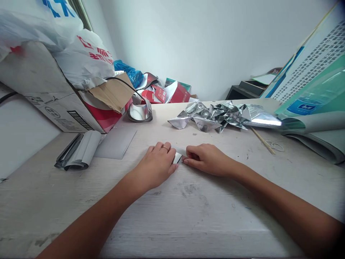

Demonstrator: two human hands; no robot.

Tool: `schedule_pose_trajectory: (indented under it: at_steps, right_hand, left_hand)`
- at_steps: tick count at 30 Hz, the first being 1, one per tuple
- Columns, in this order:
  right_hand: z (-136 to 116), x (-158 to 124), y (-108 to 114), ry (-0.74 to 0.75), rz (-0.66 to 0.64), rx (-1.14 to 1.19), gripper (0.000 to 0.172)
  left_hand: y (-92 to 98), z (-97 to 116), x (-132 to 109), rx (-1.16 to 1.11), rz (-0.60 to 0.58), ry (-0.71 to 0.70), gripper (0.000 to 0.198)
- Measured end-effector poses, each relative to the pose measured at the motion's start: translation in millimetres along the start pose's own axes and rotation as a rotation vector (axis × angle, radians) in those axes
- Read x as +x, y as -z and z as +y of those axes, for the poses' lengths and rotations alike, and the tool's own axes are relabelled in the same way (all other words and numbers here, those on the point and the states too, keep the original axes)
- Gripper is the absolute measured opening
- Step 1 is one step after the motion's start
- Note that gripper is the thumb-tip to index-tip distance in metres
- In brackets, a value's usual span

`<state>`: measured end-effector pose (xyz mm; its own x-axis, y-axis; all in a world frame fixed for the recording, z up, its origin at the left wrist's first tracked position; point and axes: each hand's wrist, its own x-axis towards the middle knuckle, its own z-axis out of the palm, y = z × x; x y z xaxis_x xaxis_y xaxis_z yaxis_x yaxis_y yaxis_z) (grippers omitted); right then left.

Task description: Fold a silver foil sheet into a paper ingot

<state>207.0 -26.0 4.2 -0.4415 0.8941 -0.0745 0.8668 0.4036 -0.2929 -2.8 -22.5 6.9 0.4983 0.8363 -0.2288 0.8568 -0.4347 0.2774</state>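
A small piece of silver foil paper (177,158) is on the tabletop between my hands, partly covered by the fingers. My left hand (157,166), with a ring on one finger, is closed over its left part, thumb along the near edge. From the other side, my right hand (207,160) pinches the right part between thumb and curled fingers. Beyond the hands lies a heap of folded silver foil pieces (210,115). A flat stack of grey-backed sheets (115,144) lies left of my left hand, beside a curled bundle of sheets (81,151).
At the left stands a cardboard box (59,108) with white plastic bags (83,57) on top. A coiled silver roll (139,111) sits near the box. To the right are a thin wooden stick (262,140), rubber bands (276,146), rolled sheets (320,133) and a plastic bottle (318,93).
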Motion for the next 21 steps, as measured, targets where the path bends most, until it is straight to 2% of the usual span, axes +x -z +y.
schedule_pose_trajectory:
  at_steps: [21]
  right_hand:
    - [5.6, -0.8, -2.9, 0.025, -0.002, 0.019, 0.03]
  left_hand:
    - [1.6, -0.4, -0.3, 0.032, 0.011, -0.007, 0.046]
